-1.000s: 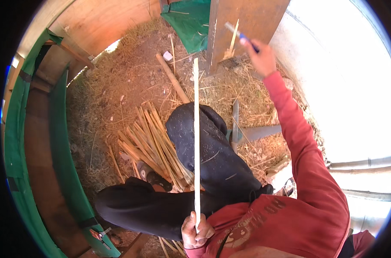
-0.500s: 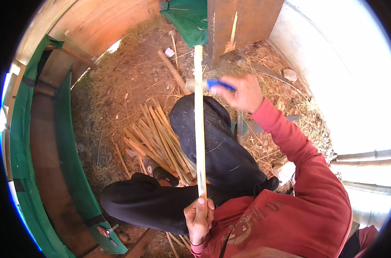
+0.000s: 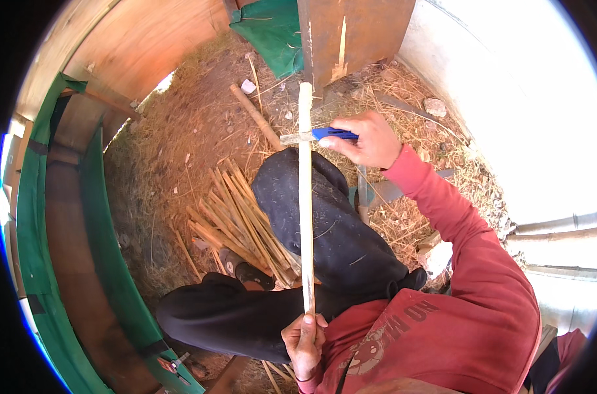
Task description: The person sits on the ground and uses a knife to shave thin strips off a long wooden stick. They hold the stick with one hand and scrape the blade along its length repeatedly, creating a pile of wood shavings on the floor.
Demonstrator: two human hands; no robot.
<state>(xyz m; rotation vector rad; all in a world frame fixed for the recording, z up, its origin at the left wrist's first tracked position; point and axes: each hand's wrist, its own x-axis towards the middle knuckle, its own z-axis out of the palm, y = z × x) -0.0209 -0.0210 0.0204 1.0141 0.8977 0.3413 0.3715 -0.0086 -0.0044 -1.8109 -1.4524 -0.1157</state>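
Head camera looks straight down on a seated person in a red long-sleeved top and dark trousers, knees drawn up over straw-covered ground. The left hand (image 3: 305, 338), at about six o'clock in the picture, is wrapped tight around the near end of a long pale bamboo strip (image 3: 305, 197), fingers folded fully about it. That strip runs almost straight up toward twelve o'clock, crossing over the raised knee, and its far end sits just in front of a rusty brown board (image 3: 357, 36) standing at the top of the view.

The right hand (image 3: 371, 141), at about one o'clock from the middle, is closed around the blue handle of a knife (image 3: 318, 135). The blade points toward nine o'clock and lies across the strip, touching it near the upper end.

At nine o'clock from the knee lies a loose bundle of split bamboo sticks (image 3: 236, 217), fanned out on the straw, with a dark shoe (image 3: 252, 274) just below them. A thicker bamboo pole (image 3: 256, 118) lies slanted on the ground toward eleven o'clock. A green tarp (image 3: 272, 29) is bunched at twelve o'clock, beside the board. Green sheeting (image 3: 108, 262) curves down the nine o'clock side.
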